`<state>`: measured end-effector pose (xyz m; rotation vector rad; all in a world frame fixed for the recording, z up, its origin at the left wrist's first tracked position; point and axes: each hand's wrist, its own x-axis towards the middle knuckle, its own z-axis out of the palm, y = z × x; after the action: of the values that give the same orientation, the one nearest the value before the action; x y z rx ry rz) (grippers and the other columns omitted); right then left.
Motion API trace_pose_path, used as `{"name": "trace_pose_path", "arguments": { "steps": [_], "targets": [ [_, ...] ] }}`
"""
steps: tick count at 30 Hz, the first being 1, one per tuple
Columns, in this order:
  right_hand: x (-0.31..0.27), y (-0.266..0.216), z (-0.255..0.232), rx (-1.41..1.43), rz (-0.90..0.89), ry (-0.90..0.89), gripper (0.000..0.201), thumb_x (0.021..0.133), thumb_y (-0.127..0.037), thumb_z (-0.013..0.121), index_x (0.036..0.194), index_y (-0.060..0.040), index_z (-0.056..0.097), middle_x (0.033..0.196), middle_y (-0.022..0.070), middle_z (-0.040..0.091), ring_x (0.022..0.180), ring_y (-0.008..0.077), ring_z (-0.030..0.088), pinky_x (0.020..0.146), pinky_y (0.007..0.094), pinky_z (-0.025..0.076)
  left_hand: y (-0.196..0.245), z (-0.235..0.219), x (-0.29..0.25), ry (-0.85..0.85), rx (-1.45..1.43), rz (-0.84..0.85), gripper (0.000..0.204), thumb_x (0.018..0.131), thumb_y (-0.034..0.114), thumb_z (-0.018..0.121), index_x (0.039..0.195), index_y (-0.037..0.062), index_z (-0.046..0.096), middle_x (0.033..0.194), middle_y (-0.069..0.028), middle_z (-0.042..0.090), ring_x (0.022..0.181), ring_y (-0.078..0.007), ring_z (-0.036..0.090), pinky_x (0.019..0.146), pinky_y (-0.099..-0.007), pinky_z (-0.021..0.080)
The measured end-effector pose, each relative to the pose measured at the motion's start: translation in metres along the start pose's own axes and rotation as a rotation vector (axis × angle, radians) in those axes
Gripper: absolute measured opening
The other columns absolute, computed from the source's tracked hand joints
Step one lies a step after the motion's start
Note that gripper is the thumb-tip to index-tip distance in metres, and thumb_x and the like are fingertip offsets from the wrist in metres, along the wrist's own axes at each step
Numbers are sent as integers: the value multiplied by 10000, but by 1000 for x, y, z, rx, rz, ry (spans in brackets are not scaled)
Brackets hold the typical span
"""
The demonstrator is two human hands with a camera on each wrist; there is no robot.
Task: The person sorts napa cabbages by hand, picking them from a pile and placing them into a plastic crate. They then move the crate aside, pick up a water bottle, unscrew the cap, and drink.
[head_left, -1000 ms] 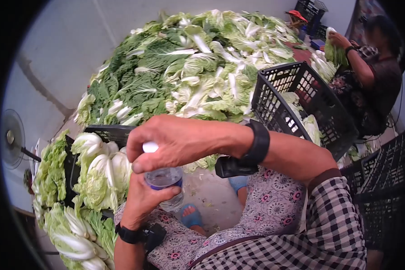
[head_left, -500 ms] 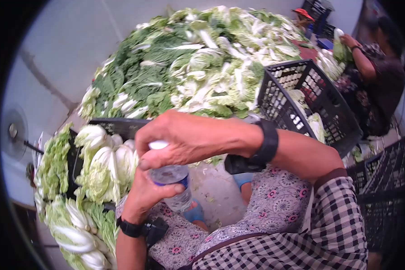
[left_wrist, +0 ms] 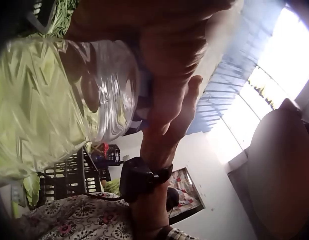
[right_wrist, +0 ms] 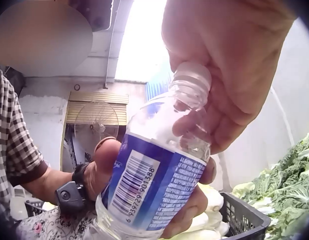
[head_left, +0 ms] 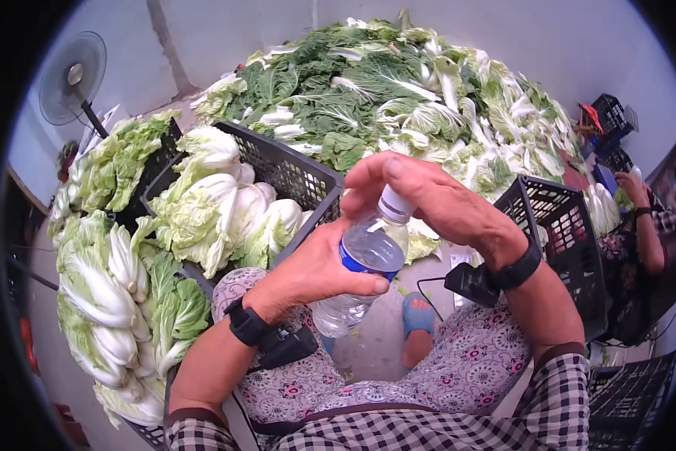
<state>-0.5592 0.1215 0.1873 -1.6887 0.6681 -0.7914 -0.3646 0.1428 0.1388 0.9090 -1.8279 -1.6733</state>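
Note:
A clear plastic water bottle with a white cap and blue label is held tilted in front of the lap. My left hand grips its body around the label, thumb lying across the near side. At the top, my right hand curls around the cap and neck, its fingers behind them and its thumb by the cap's upper edge. In the right wrist view the cap sits on the neck against that hand. Water shows inside the bottle in the head view.
A large heap of cabbage leaves lies ahead against the wall. To my left stand black crates full of napa cabbages; another black crate is at right. A standing fan is far left, and another person sits far right.
The head view has swung to the right side of the scene less and more to the left. My right hand has loosened from over the cap, which now shows more fully; my left keeps its grip.

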Motion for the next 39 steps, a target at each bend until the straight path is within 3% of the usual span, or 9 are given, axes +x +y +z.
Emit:
{"name": "trace_pose_path", "arguments": {
  "steps": [6, 10, 11, 15, 24, 30, 33, 37, 39],
  "targets": [
    [-4, -4, -6, 50, 83, -8, 507, 947, -451, 356, 1200, -30, 482, 1129, 140, 575, 1072, 211, 534, 929, 345, 406, 0, -2, 0, 0, -9, 62, 660, 631, 253, 796, 1169, 12, 500, 1025, -49, 591, 947, -121, 554, 843, -269, 447],
    [-6, -11, -19, -37, 54, -19, 500, 870, -348, 582, 1240, -34, 459, 1160, 109, 560, 1073, 186, 534, 937, 327, 408, 0, -1, 2, 16, 35, 77, 681, 620, 258, 800, 1170, -4, 496, 1027, -62, 596, 943, -135, 560, 847, -274, 448],
    [-8, -13, -24, -35, 100, 1, 488, 812, -317, 672, 1180, -31, 527, 1100, 64, 583, 1015, 141, 547, 885, 290, 431, -1, -1, 3, 22, 32, 81, 686, 616, 260, 801, 1168, -8, 495, 1025, -65, 597, 942, -138, 562, 849, -275, 448],
    [-11, -20, -26, -87, 97, -7, 385, 803, -276, 701, 1072, -12, 621, 949, 56, 639, 897, 128, 587, 808, 270, 478, -6, -1, 3, 35, 50, 68, 702, 601, 263, 803, 1160, -26, 491, 1015, -81, 603, 939, -148, 569, 857, -276, 447],
    [-13, -20, -24, -414, -62, 0, 324, 830, -237, 659, 1076, -29, 629, 926, 63, 643, 865, 144, 600, 748, 271, 480, -3, 1, 4, 76, 105, 93, 683, 595, 256, 799, 1132, -35, 494, 980, -97, 612, 913, -159, 584, 827, -284, 464],
    [-14, -17, -22, -644, -148, 45, 295, 795, -248, 684, 974, -15, 649, 763, 112, 635, 684, 192, 611, 622, 302, 483, -19, 2, 8, 219, 317, 199, 617, 584, 266, 789, 1079, 15, 519, 902, -131, 629, 839, -231, 631, 765, -324, 491],
    [-15, -17, -16, -881, -145, 118, 369, 831, -396, 613, 872, -32, 655, 689, 136, 609, 623, 260, 605, 563, 337, 469, -20, 3, 9, 255, 386, 214, 594, 581, 266, 788, 1061, 33, 526, 896, -141, 630, 830, -255, 637, 753, -340, 496],
    [-11, -10, -7, -1333, 65, 105, 667, 875, -624, 347, 837, -23, 635, 659, 158, 591, 634, 325, 606, 545, 384, 465, -20, 4, 9, 226, 345, 211, 598, 580, 257, 795, 1065, 37, 523, 900, -117, 626, 838, -218, 626, 762, -322, 488],
    [-13, -11, -13, -1019, -46, 141, 663, 888, -606, 336, 900, -10, 626, 700, 169, 604, 662, 335, 609, 581, 395, 476, -16, 3, 9, 228, 288, 204, 600, 579, 244, 799, 1069, 38, 520, 904, -101, 623, 841, -196, 617, 768, -311, 483]
  ]
}}
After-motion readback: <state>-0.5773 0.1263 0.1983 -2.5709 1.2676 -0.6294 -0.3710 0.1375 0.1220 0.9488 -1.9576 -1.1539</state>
